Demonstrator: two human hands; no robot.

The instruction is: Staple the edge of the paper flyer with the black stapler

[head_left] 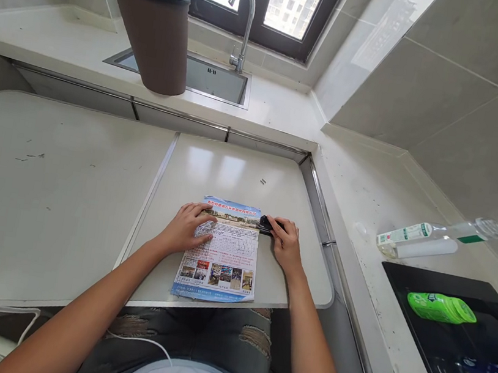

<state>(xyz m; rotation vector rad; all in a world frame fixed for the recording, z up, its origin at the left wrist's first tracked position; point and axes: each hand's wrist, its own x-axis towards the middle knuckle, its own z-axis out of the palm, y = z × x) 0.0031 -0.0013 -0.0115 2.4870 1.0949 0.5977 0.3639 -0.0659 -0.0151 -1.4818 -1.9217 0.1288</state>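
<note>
A printed leaflet (224, 248) with blue top and bottom bands and a row of small photos lies on the white table. My left hand (186, 227) rests on the leaflet's left side, fingers spread and pressing it down. At the right edge of the paper, near its top, is a black stapler (266, 223). My right hand (287, 244) is closed round it, hiding its rear part. The stapler's front end meets the leaflet's edge; whether the paper sits between its jaws, I cannot tell.
Loose staples (263, 181) lie beyond the leaflet. Dark scraps (30, 157) are scattered on the left table half. A brown bin (158, 44) stands by the sink (217, 83). On the right are a clear bottle (403, 238), a green bottle (438, 307) and a black cooktop (421, 346).
</note>
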